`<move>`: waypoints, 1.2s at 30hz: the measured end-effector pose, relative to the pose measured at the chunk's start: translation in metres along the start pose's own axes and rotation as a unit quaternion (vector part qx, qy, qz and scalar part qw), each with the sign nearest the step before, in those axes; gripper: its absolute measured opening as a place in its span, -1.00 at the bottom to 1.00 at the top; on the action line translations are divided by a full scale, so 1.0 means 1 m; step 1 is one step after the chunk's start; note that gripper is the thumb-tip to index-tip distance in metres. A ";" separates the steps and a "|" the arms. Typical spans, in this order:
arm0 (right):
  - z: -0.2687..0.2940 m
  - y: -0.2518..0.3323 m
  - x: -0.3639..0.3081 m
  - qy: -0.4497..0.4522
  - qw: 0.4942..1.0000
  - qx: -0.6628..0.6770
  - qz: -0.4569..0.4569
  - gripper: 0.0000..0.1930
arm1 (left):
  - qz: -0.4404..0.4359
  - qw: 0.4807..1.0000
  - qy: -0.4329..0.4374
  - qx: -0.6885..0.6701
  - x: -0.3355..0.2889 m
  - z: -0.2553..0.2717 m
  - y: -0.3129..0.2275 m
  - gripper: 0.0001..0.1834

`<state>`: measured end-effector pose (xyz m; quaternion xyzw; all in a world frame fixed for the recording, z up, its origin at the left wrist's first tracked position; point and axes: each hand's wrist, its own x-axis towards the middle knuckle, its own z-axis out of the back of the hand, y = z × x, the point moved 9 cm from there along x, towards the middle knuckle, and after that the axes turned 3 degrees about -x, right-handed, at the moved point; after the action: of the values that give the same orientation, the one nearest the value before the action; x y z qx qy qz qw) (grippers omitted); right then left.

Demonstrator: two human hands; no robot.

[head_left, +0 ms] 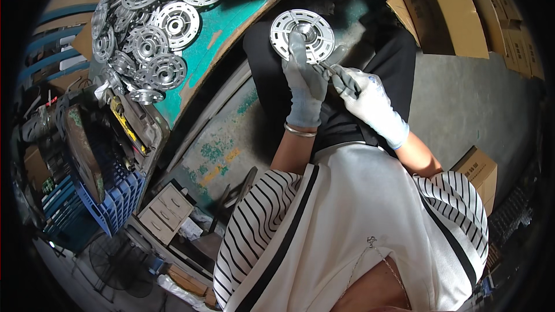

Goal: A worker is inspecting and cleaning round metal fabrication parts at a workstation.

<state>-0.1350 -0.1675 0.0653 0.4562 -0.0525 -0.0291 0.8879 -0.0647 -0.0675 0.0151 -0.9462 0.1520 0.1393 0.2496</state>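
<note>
A round silvery cast-metal disc (321, 34) with slots round its rim and a raised hub is held above my lap. My gloved left hand (306, 84) is closed on its near edge, with the thumb lying across the face towards the hub. My gloved right hand (370, 101) is closed round a slim, dark tool (325, 70), whose tip reaches the disc's lower edge beside the left hand. The tool's exact kind does not show, and its handle is mostly inside the fist. Whether the tip touches the metal, I cannot tell.
Several similar discs (176, 25) lie heaped on a worn green tabletop (199, 66) at the upper left. Below that are a blue plastic crate (118, 196) and a small drawer cabinet (166, 214). Cardboard boxes (448, 14) stand to the right, another box (478, 169) near my right elbow.
</note>
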 end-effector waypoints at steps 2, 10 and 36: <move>0.000 0.000 0.001 0.002 1.000 -0.013 0.000 -0.85 | -0.001 1.000 0.011 0.011 0.005 0.008 0.003 -0.66; -0.002 -0.023 -0.008 0.036 0.978 0.146 -0.148 -0.75 | 0.041 0.992 0.035 -0.116 -0.010 -0.008 0.006 -0.51; -0.003 -0.018 -0.007 0.034 0.982 0.134 -0.130 -0.70 | -0.365 0.708 0.088 0.598 -0.019 -0.026 -0.031 -0.63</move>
<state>-0.1417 -0.1745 0.0482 0.5747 0.0342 -0.1215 0.8085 -0.0662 -0.0506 0.0564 -0.5881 -0.1322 -0.1663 0.7804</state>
